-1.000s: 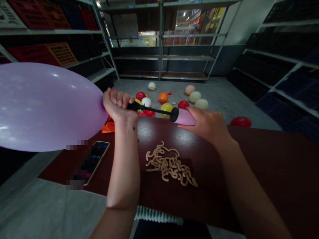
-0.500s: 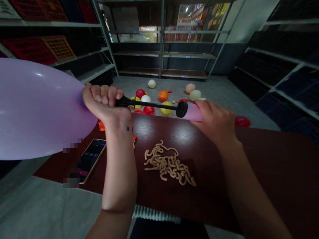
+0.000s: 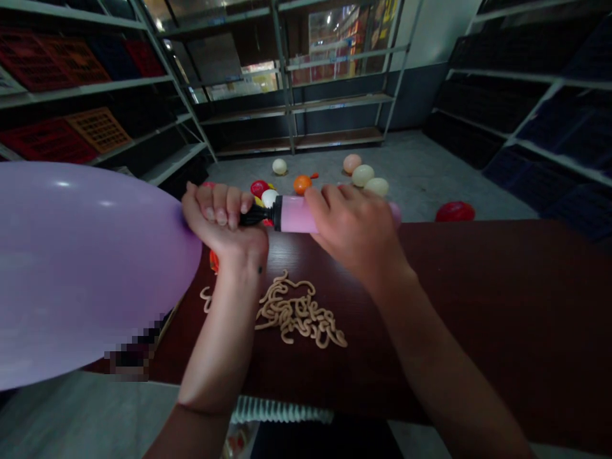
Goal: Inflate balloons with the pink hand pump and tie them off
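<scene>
My left hand (image 3: 224, 213) is closed around the black end of a pink balloon pump (image 3: 297, 214), right at the neck of a large inflated purple balloon (image 3: 90, 268). The neck itself is hidden by my fingers. My right hand (image 3: 356, 226) wraps around the pump's pink barrel, which is pushed in close to my left hand. Both hands are held above the dark brown table (image 3: 478, 306). Beneath them lies a tangled pile of tan, worm-like curled strands (image 3: 301, 312).
Beyond the table, several balloons lie on the floor, among them an orange balloon (image 3: 302, 185) and a red balloon (image 3: 455, 211). Metal shelving (image 3: 335, 102) stands at the back, with crates (image 3: 98, 129) on racks at the left. The balloon mostly covers a phone.
My right hand has pushed the pump barrel leftward, so the black rod no longer shows. The view has shifted, and the balloon sits lower and covers most of the phone.
</scene>
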`<state>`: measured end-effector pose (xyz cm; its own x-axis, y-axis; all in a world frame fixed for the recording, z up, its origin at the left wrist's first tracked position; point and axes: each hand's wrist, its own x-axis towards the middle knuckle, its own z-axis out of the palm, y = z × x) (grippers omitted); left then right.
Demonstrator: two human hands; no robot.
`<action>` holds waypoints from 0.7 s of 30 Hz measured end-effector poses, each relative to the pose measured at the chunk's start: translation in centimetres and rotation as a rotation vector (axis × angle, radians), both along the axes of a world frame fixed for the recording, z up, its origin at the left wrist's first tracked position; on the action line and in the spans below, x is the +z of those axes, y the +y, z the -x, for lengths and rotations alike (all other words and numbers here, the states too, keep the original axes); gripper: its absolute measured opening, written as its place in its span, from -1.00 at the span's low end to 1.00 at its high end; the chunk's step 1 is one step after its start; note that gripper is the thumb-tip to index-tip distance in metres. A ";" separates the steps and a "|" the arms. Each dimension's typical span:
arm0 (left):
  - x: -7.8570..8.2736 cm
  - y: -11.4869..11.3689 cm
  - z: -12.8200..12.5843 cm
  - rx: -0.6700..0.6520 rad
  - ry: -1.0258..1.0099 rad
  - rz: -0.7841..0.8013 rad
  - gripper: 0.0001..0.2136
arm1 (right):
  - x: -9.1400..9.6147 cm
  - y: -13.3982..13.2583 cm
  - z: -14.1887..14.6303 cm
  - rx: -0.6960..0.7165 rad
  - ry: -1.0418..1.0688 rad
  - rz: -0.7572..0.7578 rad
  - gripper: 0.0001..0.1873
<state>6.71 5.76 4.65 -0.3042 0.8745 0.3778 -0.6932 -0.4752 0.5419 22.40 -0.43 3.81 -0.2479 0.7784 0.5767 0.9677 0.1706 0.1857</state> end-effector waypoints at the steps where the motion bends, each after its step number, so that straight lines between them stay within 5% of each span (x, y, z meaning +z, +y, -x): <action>1: -0.3 0.2 -0.1 -0.006 0.044 0.013 -0.51 | 0.0 -0.1 0.2 0.009 0.006 0.017 -0.71; 9: -0.8 2.2 1.7 -0.064 0.143 0.063 -0.47 | -1.6 1.1 0.0 0.114 0.042 0.006 -0.72; 21: -0.6 4.8 7.4 -0.005 -0.087 0.148 -0.50 | -4.0 3.6 -0.5 0.077 0.085 0.034 -0.71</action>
